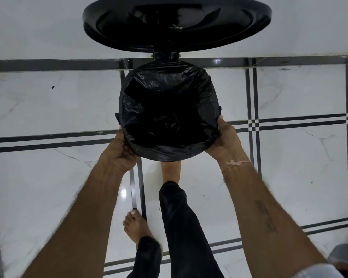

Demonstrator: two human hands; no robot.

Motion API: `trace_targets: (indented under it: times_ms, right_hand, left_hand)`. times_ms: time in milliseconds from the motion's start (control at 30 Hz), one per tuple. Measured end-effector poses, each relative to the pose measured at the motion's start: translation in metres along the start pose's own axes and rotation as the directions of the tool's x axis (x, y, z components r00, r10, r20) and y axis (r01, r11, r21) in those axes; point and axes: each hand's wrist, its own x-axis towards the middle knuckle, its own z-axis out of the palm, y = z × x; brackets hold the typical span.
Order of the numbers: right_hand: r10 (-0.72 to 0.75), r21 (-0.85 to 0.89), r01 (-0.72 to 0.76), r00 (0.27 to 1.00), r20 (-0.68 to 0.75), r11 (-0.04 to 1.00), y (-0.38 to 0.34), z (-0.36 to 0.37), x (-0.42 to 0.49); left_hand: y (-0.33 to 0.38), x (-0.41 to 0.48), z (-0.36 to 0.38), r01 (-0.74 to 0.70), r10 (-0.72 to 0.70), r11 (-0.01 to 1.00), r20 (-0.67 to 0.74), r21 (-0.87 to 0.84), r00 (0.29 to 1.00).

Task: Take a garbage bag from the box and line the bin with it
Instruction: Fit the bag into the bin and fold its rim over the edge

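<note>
Left hand (117, 150) and right hand (226, 138) each clasp the garbage bag (169, 101) over the near rim of the bin (118, 117); the lid (177, 23) stands open at the far side

Head view: you look from your own head steeply down, wide-angle, onto the floor (48, 109).
Facing: forward, the bin (117, 117) centred, its raised lid (177, 23) at top.
Nearness: close; your forearms fill the lower frame.
</note>
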Motion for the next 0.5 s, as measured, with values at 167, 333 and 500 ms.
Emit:
trace_targets:
  times_ms: [167,333,500]
  right_hand:
    - [0.045,-0.018,-0.047,0.996,-0.082,0.999,-0.003,0.01,-0.005]
    - [-0.107,-0.085,0.091,0.975,-0.193,0.992,-0.012,0.006,0.005]
    - [-0.074,-0.111,0.061,0.99,-0.122,0.992,-0.008,0.003,0.001]
  left_hand:
    - [0.003,0.001,0.001,0.047,-0.046,0.998,-0.016,0.038,0.999]
    - [0.005,0.0,0.001,0.034,-0.034,0.998,0.005,0.053,0.999]
    - [-0.006,-0.004,0.002,-0.174,0.177,0.981,0.024,-0.087,0.984]
